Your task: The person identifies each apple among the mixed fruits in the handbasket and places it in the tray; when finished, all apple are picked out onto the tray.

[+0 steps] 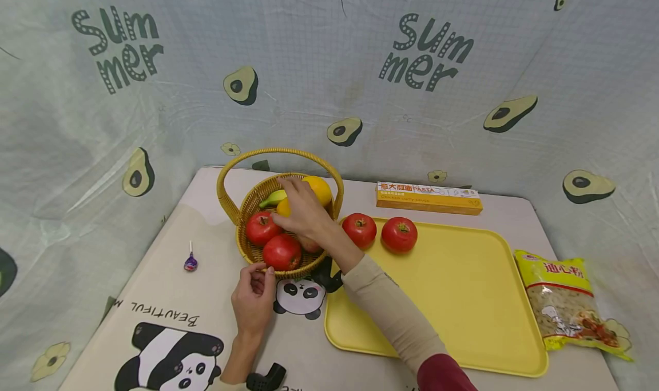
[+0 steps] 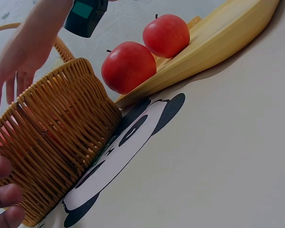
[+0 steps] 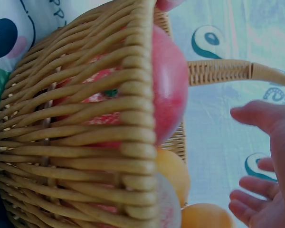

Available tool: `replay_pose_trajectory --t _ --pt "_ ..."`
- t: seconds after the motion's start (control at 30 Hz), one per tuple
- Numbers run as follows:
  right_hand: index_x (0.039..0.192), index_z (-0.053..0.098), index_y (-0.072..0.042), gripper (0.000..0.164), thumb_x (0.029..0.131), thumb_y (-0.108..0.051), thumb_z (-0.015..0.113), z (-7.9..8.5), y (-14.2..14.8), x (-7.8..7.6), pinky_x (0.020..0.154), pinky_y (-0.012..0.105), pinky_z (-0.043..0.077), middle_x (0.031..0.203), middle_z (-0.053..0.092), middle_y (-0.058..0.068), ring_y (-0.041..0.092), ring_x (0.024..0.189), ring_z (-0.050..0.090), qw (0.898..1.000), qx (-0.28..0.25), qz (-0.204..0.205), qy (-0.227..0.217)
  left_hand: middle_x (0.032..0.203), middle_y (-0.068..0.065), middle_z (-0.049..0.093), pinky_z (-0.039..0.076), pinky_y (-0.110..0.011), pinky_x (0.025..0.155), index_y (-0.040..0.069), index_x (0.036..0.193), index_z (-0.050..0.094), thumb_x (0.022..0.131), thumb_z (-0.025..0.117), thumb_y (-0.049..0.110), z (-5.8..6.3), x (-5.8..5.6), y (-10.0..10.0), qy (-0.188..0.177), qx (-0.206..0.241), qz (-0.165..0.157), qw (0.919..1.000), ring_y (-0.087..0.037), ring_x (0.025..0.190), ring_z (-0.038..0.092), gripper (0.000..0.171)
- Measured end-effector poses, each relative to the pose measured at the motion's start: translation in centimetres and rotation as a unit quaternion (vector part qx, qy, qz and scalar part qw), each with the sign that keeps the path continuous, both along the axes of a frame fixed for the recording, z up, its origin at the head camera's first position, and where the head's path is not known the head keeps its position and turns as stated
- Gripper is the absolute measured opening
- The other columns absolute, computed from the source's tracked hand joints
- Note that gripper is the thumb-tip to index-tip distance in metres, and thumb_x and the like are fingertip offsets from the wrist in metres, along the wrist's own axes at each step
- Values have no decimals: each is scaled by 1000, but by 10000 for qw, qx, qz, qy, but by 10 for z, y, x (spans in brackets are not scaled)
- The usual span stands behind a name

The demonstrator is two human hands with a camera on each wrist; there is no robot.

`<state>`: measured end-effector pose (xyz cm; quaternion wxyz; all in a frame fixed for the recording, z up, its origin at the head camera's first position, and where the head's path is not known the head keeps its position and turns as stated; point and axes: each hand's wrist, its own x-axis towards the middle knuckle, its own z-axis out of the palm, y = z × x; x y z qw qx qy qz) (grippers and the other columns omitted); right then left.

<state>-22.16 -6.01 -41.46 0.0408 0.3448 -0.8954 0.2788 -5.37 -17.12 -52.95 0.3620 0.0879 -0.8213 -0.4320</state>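
Observation:
A wicker basket (image 1: pixel 242 242) with a tall handle holds red apples (image 1: pixel 281 252), yellow fruit (image 1: pixel 317 190) and a greenish-yellow banana-like fruit (image 1: pixel 273 199). At its near rim my left hand (image 1: pixel 253 299) pinches the edge between thumb and fingers; part of that hand shows at the lower left of the left wrist view. Above the basket hovers my right hand (image 1: pixel 305 211), its fingers spread and holding nothing. In the right wrist view this hand (image 3: pixel 275 161) is apart from the fruit, and the basket wall (image 3: pixel 85 109) hides part of an apple.
Two apples (image 1: pixel 399 235) rest at the left back of a yellow tray (image 1: pixel 437 299). Behind the tray lies a pasta box (image 1: pixel 429 199); to its right, a yellow food bag (image 1: pixel 566 305). A lollipop (image 1: pixel 190 262) lies left of the basket. A printed cloth hangs behind.

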Motion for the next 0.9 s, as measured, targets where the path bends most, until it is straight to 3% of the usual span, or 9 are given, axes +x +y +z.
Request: replay_pose_trajectory --t 0.3,0.53,0.73,0.9 --pt "152 37 -13 85 84 -46 76 -11 -8 -5 119 38 36 152 43 10 25 138 44 9971 415 545 -337 73 -6 61 42 -9 58 1 106 64 91 70 7 -1 -1 -1 45 -34 -17 10000 -6 65 49 18" --pt "153 35 -18 88 82 -48 77 -18 -15 -7 116 43 40 153 42 8 26 136 46 9928 580 697 -777 73 -6 60 42 -10 57 -1 106 64 90 69 6 -1 -1 -2 123 -52 -31 9999 -4 64 48 18" --pt "151 39 -15 85 83 -50 75 -23 -23 -10 110 40 45 145 49 7 25 126 53 9902 776 898 -735 73 -5 60 42 -10 57 -1 106 64 90 70 6 -1 -1 -2 131 -20 -29 9999 -3 65 48 19" --pt "152 38 -18 86 82 -52 76 -26 -28 -11 109 41 46 145 48 5 24 126 51 9874 936 913 -896 74 -5 60 42 -11 57 1 106 64 90 70 7 0 0 -1 76 25 -29 10000 -4 64 49 18"
